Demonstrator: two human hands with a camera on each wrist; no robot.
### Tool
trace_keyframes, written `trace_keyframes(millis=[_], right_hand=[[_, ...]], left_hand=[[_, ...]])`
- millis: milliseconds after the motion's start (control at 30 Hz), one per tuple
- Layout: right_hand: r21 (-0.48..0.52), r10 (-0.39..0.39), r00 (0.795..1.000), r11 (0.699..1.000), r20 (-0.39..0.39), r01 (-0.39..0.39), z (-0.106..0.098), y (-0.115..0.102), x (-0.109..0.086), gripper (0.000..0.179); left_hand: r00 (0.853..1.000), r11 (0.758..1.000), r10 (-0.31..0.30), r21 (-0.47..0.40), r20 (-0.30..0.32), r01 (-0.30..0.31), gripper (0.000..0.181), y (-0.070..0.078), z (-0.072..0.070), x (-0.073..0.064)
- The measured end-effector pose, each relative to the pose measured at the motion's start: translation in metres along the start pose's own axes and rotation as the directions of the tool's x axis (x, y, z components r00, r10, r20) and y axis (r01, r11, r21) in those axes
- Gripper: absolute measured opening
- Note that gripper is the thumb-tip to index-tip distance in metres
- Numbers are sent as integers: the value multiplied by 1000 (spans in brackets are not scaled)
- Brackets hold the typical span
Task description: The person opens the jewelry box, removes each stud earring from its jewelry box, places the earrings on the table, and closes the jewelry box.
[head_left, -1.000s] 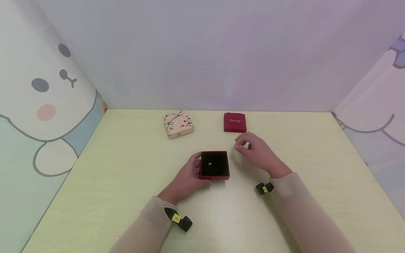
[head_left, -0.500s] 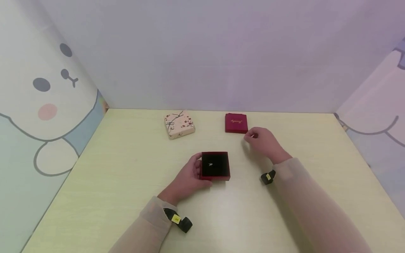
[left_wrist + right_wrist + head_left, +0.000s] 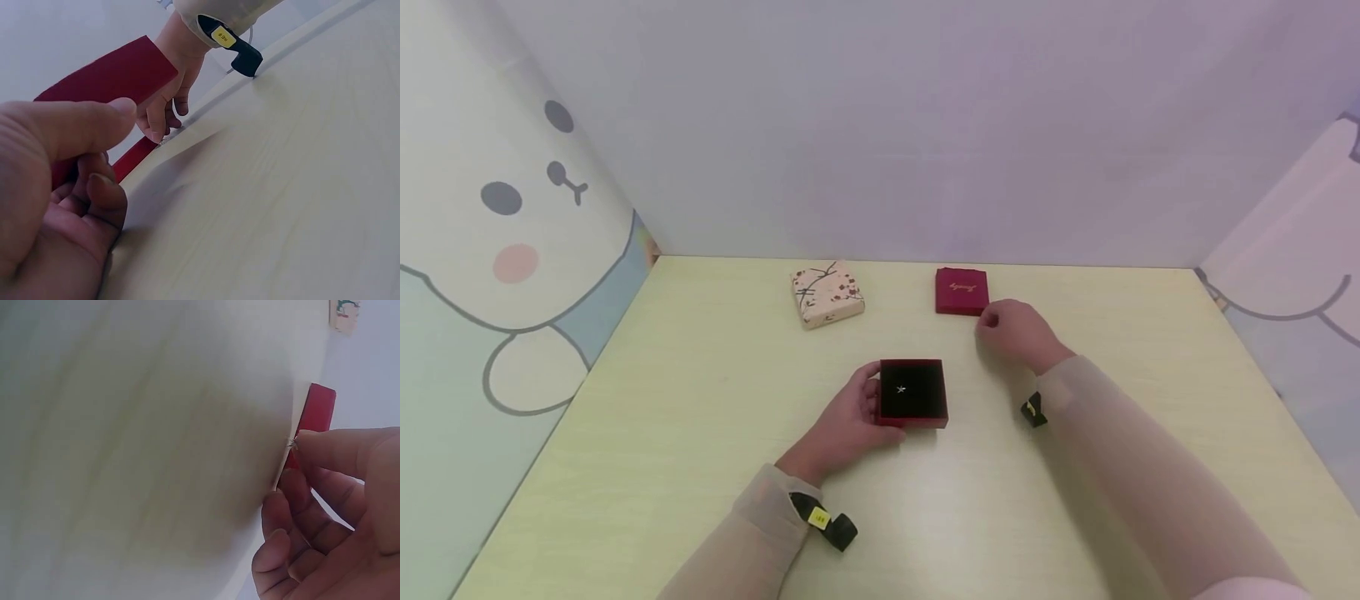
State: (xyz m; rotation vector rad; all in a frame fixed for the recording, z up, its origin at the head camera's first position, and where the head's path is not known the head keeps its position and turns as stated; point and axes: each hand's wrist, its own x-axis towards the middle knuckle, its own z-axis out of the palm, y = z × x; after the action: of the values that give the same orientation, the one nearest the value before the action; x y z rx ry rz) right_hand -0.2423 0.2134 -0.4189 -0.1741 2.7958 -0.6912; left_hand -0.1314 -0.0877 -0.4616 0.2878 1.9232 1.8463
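My left hand grips the left side of a small red jewellery box, its thumb along the front. The box stands lidless, and a silvery star-shaped piece sits on its black padding, left of the middle. Low over the table, right of the box, my right hand has thumb and index finger pinched together. At those fingertips a tiny silvery stud shows in the right wrist view; its exact shape is too small to tell. Just beyond this hand lies a red box lid with gold lettering.
A pale box with a blossom-branch print lies at the back, left of the red lid. A plain curtain stands behind the light wooden table, and cartoon-printed panels flank both sides.
My right hand has moved a little away and to the right, stopping close to the red lid's near right corner. My left hand keeps its grip on the jewellery box.
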Motion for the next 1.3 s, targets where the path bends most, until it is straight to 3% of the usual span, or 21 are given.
trace_keyframes(millis=[367,800,1033,1300], right_hand=[[-40,-1,1000,999,11,2,3,0,6,13],[-3,3,1000,1000,11,-3,-2,-4,-1,20],[103,-29,999,994,-43,34,-2,-15,-16,21],[242,-58,990,966,-127,88,9,-31,-39,19]], left_hand=[[1000,1000,-1,-3,-4,1,102,2,1,-1],[1000,1000,-4,22,-6,4,103,2,0,-1],[1000,999,-15,30,-11,16,102,1,-1,-1],[1000,999,-20,28,-12,20,103,2,0,-1]])
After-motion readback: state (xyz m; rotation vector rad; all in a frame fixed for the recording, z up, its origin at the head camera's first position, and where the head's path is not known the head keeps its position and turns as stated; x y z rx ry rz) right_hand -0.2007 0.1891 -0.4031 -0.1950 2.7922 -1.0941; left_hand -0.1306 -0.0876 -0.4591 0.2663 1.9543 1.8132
